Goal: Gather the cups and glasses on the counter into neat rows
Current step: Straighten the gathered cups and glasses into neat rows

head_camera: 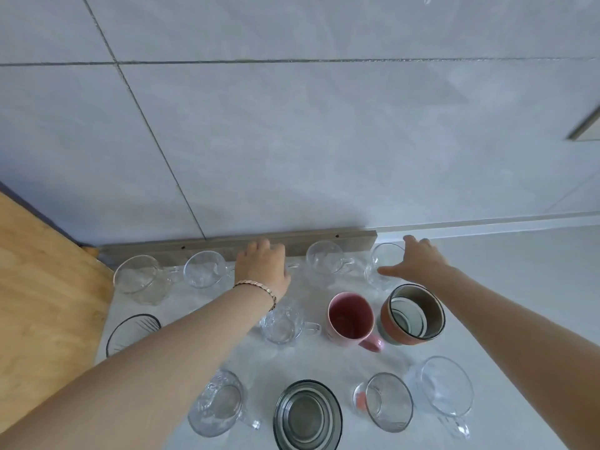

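Back row along the grey strip nearly formed: glass cups side by side against it. Middle row in front of the strip partly set: pink mug beside brown cup. Nearest cups look loose, unaligned. Left hand palm-down at the strip, fingers curled over something hidden; grip unclear. Right hand spread around the end glass, not closed
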A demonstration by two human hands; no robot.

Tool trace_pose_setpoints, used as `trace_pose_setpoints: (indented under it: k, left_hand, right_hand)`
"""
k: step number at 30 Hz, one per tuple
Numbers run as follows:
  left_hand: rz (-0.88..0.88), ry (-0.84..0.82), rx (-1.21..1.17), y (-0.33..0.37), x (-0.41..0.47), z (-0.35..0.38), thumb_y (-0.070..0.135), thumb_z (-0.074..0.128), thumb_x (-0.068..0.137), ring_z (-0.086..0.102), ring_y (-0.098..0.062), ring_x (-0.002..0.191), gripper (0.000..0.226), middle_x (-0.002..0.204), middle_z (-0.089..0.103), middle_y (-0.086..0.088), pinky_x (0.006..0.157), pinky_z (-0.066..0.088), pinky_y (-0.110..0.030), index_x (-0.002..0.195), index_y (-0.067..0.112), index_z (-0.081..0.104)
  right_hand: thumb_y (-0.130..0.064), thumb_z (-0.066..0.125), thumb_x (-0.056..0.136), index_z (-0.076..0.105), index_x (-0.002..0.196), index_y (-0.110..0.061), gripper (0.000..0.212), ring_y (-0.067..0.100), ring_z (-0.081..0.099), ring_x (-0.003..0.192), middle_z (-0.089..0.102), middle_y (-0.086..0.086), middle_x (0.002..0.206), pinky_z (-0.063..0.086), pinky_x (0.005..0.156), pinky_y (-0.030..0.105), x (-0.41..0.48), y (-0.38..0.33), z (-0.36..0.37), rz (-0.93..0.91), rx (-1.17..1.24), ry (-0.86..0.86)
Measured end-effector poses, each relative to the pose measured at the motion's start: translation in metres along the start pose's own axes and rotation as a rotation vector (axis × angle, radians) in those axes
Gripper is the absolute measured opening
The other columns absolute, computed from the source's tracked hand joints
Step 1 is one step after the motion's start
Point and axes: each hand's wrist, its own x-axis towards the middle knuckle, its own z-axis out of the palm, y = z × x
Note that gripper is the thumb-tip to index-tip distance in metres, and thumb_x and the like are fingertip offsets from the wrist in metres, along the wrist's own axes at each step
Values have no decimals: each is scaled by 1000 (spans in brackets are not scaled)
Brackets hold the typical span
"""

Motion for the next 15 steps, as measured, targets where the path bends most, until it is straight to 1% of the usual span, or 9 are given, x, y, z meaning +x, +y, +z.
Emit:
trace_pose_setpoints:
  k: [2, 5, 7, 9, 11, 15]
  left_hand:
    - [-31, -55, -24, 1, -9, -3, 22, 44, 92, 57, -28, 113, 25, 119, 61, -6, 90, 44, -34, 113, 15, 57]
    - [-65, -107, -27, 0, -23, -2, 20, 43, 92, 61, -26, 105, 23, 111, 66, -4, 83, 47, -32, 108, 16, 59]
    - [-75, -124, -11, 0, -31, 0, 19, 42, 91, 62, -25, 103, 24, 108, 66, -3, 82, 47, -31, 105, 16, 61]
    - [-88, -122, -6, 0, -37, 2, 19, 42, 90, 62, -25, 104, 24, 109, 66, -2, 84, 47, -32, 104, 17, 62]
    - [-108, -112, -13, -1, -41, 3, 19, 42, 90, 62, -24, 103, 25, 109, 66, -2, 85, 48, -32, 104, 17, 62]
    - [-137, -101, -43, -4, -49, 4, 18, 43, 89, 62, -25, 100, 23, 106, 65, -2, 81, 47, -31, 102, 15, 62]
  right_hand:
    - [-54, 77, 66, 35, 139, -14, 93, 34, 44, 128, 43, 14, 136, 39, 103, 41, 4, 5, 6, -13, 16, -64]
    - [-47, 77, 69, 36, 137, -15, 85, 35, 41, 126, 47, 11, 134, 39, 100, 39, 9, 3, 15, -76, -14, -35]
    - [-38, 77, 71, 35, 139, -15, 83, 31, 42, 127, 46, 12, 134, 41, 99, 37, 14, 1, 16, -116, 27, -14]
    - [-32, 77, 71, 32, 142, -17, 86, 29, 42, 128, 44, 12, 135, 42, 99, 37, 20, 0, 16, -144, 57, -11]
    - [-30, 78, 70, 31, 144, -18, 88, 29, 43, 128, 42, 12, 135, 43, 98, 37, 24, 0, 16, -164, 64, -17]
    - [-32, 78, 71, 29, 145, -16, 90, 31, 43, 127, 41, 14, 135, 43, 98, 39, 26, 2, 17, -174, 39, -34]
